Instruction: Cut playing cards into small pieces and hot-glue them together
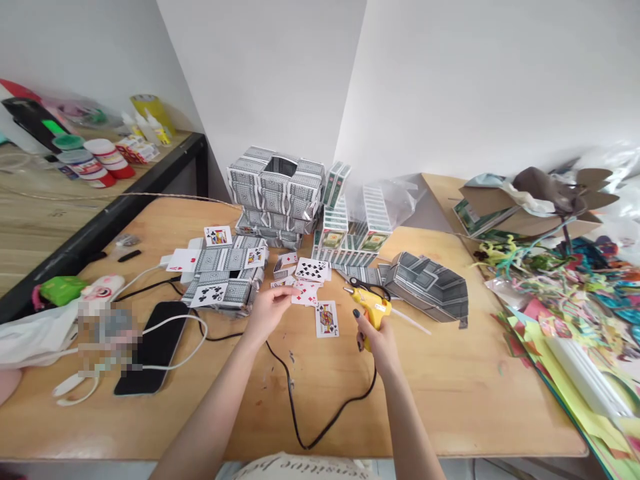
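Observation:
My right hand (376,335) is wrapped round a yellow glue gun (371,301), its nozzle pointing left and a clear glue stick out of its back. The fingers of my left hand (273,308) are pinched at the left edge of a red diamonds card (305,294). Just behind that card lies a spades card (312,269), and a face card (327,319) lies flat between my hands. To the left, loose cards rest on a flat structure of patterned cards (220,270). Black-handled scissors (369,285) lie behind the glue gun, partly hidden by it.
A tall card structure (275,193) and card boxes (345,233) stand at the back. A curved card piece (427,290) sits right. A black cable (295,413) loops in front. Phone (153,347) and white cables are left; colourful scraps (565,300) lie far right.

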A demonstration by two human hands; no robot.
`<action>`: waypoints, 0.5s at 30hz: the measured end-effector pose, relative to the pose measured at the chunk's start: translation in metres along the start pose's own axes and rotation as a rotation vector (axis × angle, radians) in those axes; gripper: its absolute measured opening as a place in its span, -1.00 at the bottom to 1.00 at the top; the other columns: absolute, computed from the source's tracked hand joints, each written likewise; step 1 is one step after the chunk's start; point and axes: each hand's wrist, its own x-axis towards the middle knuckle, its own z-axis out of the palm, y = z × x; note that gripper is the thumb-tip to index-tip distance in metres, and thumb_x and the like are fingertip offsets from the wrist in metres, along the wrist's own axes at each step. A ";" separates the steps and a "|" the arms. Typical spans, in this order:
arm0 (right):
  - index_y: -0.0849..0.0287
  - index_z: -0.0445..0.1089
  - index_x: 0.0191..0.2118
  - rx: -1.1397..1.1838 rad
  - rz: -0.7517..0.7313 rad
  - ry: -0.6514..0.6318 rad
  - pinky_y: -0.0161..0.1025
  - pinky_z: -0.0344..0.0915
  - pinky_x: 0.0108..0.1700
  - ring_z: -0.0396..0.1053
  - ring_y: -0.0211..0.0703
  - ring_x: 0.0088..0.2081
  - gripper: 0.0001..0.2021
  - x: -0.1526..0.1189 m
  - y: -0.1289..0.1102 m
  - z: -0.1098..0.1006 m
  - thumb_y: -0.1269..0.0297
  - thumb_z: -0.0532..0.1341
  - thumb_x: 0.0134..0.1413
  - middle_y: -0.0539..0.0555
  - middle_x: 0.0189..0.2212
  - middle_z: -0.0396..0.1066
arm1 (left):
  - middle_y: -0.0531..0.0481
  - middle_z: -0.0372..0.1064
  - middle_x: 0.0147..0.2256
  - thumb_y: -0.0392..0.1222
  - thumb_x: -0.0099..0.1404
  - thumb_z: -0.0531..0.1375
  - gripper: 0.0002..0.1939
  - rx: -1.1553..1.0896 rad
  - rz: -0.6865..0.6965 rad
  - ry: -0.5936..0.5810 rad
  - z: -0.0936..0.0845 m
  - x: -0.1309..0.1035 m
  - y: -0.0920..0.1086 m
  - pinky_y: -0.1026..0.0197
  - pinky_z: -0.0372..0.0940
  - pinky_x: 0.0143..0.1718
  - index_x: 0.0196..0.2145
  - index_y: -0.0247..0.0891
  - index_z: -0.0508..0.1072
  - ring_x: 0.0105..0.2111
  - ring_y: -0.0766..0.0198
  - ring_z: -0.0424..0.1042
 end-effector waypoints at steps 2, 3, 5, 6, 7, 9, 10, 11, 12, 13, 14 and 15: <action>0.15 0.15 -0.54 -0.110 0.021 0.025 -0.37 0.10 -0.73 0.12 -0.33 -0.78 -0.65 -0.002 0.001 0.004 -0.01 0.25 -0.22 -0.15 -0.81 0.15 | -0.08 0.47 -0.23 -0.26 0.07 0.04 -0.72 -0.158 -0.072 -0.039 0.004 -0.006 -0.003 0.12 0.35 -0.19 -0.31 -0.32 0.50 -0.22 0.18 0.44; 0.15 0.16 -0.56 -0.171 0.021 0.043 -0.36 0.12 -0.72 0.14 -0.31 -0.79 -0.65 -0.003 0.002 0.007 -0.01 0.25 -0.23 -0.14 -0.82 0.16 | -0.11 0.47 -0.22 -0.22 0.10 0.03 -0.70 -0.221 -0.101 -0.068 0.005 -0.008 -0.003 0.13 0.36 -0.22 -0.30 -0.35 0.50 -0.21 0.17 0.44; 0.15 0.18 -0.58 -0.305 0.008 0.090 -0.36 0.14 -0.71 0.20 -0.27 -0.77 -0.67 -0.005 0.002 0.011 0.00 0.25 -0.25 -0.11 -0.84 0.20 | -0.13 0.47 -0.24 -0.13 0.14 0.02 -0.68 -0.273 -0.144 -0.095 0.008 -0.012 0.000 0.15 0.38 -0.27 -0.32 -0.37 0.49 -0.23 0.16 0.44; 0.15 0.18 -0.58 -0.367 0.001 0.113 -0.35 0.15 -0.69 0.23 -0.24 -0.75 -0.68 -0.006 0.001 0.014 0.01 0.24 -0.25 -0.08 -0.83 0.23 | -0.13 0.48 -0.27 -0.09 0.13 0.05 -0.68 -0.259 -0.151 -0.080 0.009 -0.014 0.001 0.16 0.39 -0.30 -0.33 -0.37 0.48 -0.25 0.16 0.45; 0.15 0.19 -0.59 -0.420 -0.004 0.130 -0.35 0.16 -0.68 0.27 -0.21 -0.73 -0.69 -0.008 0.000 0.016 0.02 0.23 -0.25 -0.05 -0.83 0.25 | -0.11 0.48 -0.30 -0.08 0.11 0.09 -0.70 -0.232 -0.144 -0.044 0.010 -0.015 0.003 0.18 0.39 -0.32 -0.34 -0.35 0.47 -0.28 0.17 0.45; 0.14 0.18 -0.61 -0.499 -0.014 0.153 -0.34 0.19 -0.65 0.34 -0.15 -0.68 -0.70 -0.011 -0.002 0.019 0.02 0.21 -0.23 0.01 -0.80 0.32 | -0.08 0.48 -0.33 -0.11 0.05 0.17 -0.76 -0.187 -0.088 0.050 0.013 -0.017 0.008 0.21 0.38 -0.32 -0.36 -0.32 0.46 -0.32 0.21 0.45; 0.14 0.19 -0.61 -0.527 -0.020 0.165 -0.33 0.20 -0.63 0.36 -0.13 -0.66 -0.70 -0.012 -0.003 0.020 0.02 0.20 -0.23 0.04 -0.78 0.34 | -0.06 0.47 -0.35 -0.15 0.02 0.19 -0.78 -0.188 -0.050 0.092 0.015 -0.018 0.010 0.22 0.37 -0.31 -0.35 -0.30 0.44 -0.34 0.24 0.45; 0.14 0.19 -0.61 -0.550 -0.027 0.178 -0.33 0.21 -0.61 0.37 -0.11 -0.64 -0.71 -0.014 -0.005 0.020 0.03 0.19 -0.22 0.06 -0.75 0.37 | -0.04 0.46 -0.37 -0.18 0.02 0.20 -0.76 -0.203 -0.017 0.116 0.016 -0.019 0.012 0.24 0.37 -0.31 -0.31 -0.29 0.43 -0.36 0.27 0.45; 0.14 0.19 -0.61 -0.569 -0.036 0.195 -0.32 0.22 -0.60 0.38 -0.10 -0.62 -0.71 -0.016 -0.006 0.020 0.03 0.18 -0.21 0.08 -0.73 0.38 | -0.02 0.45 -0.39 -0.19 0.02 0.20 -0.72 -0.223 0.010 0.128 0.018 -0.020 0.014 0.25 0.37 -0.31 -0.26 -0.28 0.40 -0.38 0.29 0.44; 0.14 0.20 -0.61 -0.586 -0.043 0.209 -0.31 0.22 -0.59 0.39 -0.09 -0.61 -0.72 -0.017 -0.008 0.020 0.03 0.18 -0.20 0.09 -0.72 0.39 | 0.00 0.44 -0.42 -0.20 0.03 0.19 -0.67 -0.236 0.028 0.132 0.019 -0.022 0.016 0.26 0.36 -0.32 -0.18 -0.27 0.37 -0.40 0.31 0.44; 0.14 0.20 -0.61 -0.602 -0.049 0.223 -0.31 0.22 -0.58 0.39 -0.09 -0.60 -0.72 -0.019 -0.011 0.020 0.03 0.17 -0.20 0.09 -0.71 0.39 | 0.02 0.44 -0.43 -0.19 0.05 0.19 -0.63 -0.231 0.039 0.132 0.020 -0.023 0.018 0.27 0.36 -0.34 -0.14 -0.26 0.34 -0.42 0.32 0.44; 0.14 0.20 -0.61 -0.616 -0.053 0.233 -0.31 0.23 -0.57 0.40 -0.08 -0.59 -0.72 -0.021 -0.013 0.020 0.03 0.17 -0.19 0.10 -0.70 0.40 | 0.02 0.43 -0.44 -0.17 0.06 0.18 -0.63 -0.211 0.047 0.129 0.021 -0.025 0.019 0.28 0.35 -0.36 -0.13 -0.26 0.35 -0.43 0.32 0.43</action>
